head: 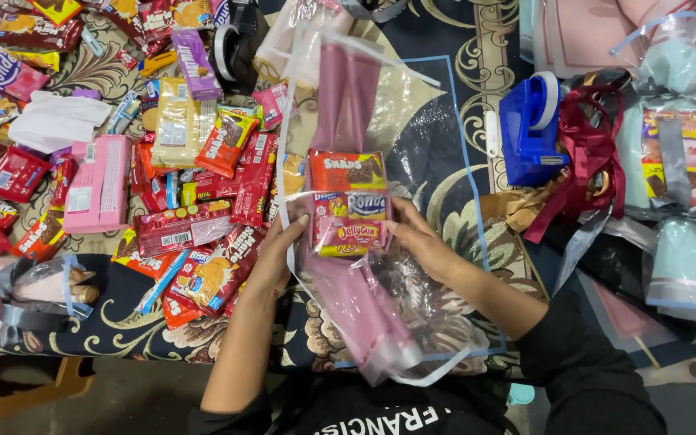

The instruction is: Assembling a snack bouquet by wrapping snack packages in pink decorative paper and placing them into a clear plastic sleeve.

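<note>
snack heap (163,185) crowding left, tape dispenser (532,129) right

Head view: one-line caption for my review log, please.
Both hands, left hand and right hand, press stacked snack packets onto clear wrap with pink paper, beside a snack pile.
</note>
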